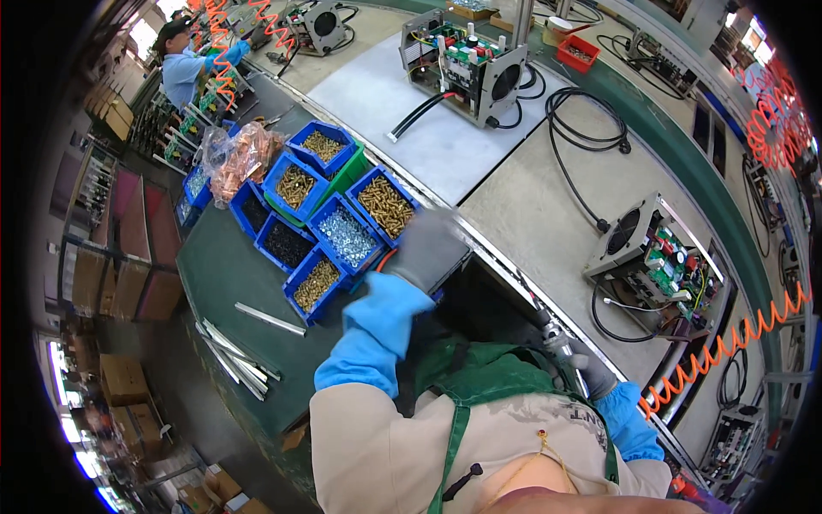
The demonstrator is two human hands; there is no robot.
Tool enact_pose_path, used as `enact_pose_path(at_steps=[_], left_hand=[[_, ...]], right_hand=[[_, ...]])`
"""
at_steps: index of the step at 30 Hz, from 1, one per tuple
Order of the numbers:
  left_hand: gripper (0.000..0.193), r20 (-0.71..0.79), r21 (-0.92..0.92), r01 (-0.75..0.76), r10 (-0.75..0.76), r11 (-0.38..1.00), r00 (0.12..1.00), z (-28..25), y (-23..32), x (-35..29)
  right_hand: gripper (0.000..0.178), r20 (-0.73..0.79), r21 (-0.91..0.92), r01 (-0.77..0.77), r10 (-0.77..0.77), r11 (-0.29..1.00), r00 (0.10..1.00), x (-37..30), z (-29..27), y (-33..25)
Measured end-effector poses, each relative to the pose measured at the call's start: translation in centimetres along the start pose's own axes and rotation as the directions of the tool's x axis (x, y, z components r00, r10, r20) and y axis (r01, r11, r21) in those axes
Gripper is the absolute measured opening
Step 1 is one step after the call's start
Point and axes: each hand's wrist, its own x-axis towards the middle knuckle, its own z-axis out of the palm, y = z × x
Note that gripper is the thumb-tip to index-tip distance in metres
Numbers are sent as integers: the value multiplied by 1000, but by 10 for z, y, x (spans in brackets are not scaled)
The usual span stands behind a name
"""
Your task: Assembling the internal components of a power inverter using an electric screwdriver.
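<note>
Right hand (594, 372) grips a silver tool (555, 336); left hand (428, 244) is out by a bin of screws

Close to the body, the right arm is bent, its blue sleeve (632, 421) low beside the green apron (497, 367). The gloved right hand is closed around the cylindrical tool, whose narrow end points forward and left. The left arm stretches forward, its gloved hand at the near side of a blue bin (399, 185) of brass screws (385, 207); blur hides its fingers, so whether they are spread or holding anything cannot be told. Other blue bins (310, 318) and metal strips (270, 318) lie on the green surface (214, 257). Farther, opened electronic units (629, 233) with fans stand rightward; a co-worker (182, 73) is at upper left.
</note>
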Motion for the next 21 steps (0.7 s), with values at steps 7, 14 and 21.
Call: enact_pose_path(at_steps=[7, 14, 21], left_hand=[[26, -156, 607, 251, -196, 755, 968, -36, -157, 48], [21, -62, 539, 412, -453, 735, 890, -49, -147, 62], [34, -423, 276, 409, -272, 870, 864, -51, -155, 43]], right_hand=[[58, 129, 327, -14, -30, 945, 991, 17, -19, 21], [71, 132, 374, 77, -135, 924, 982, 16, -8, 17], [98, 12, -18, 56, -56, 998, 998, 1, 17, -15]])
